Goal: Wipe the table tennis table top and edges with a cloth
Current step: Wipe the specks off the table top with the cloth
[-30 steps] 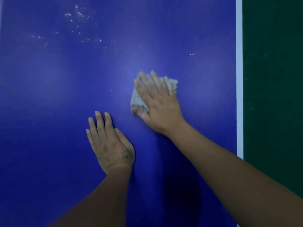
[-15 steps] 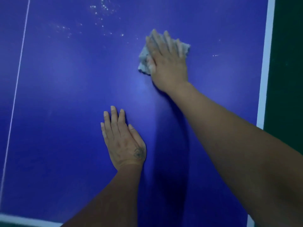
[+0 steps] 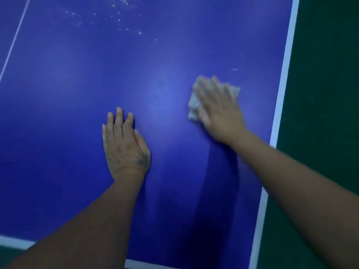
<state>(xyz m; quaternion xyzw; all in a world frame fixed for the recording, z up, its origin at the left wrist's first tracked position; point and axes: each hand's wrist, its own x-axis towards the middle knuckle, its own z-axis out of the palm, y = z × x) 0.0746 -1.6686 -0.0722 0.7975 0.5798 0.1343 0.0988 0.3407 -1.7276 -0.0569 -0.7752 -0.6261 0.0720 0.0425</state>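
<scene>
The blue table tennis table top (image 3: 68,113) fills the view, with white lines along its right and near edges. My right hand (image 3: 219,111) lies flat with straight fingers on a grey cloth (image 3: 193,107), pressing it onto the table right of centre. The cloth shows at the hand's left side and past the fingertips; the rest is hidden under the palm. The hand and cloth are blurred. My left hand (image 3: 125,146) rests flat on the bare table, fingers straight, to the left of the cloth and nearer to me.
Small white droplets (image 3: 120,8) speckle the far part of the table. A thin white centre line (image 3: 13,41) runs at the far left. The white right edge line (image 3: 281,88) borders a dark green floor (image 3: 326,94).
My right hand has slid the cloth back toward me and to the right, away from the droplets. My left hand has stayed planted flat on the table.
</scene>
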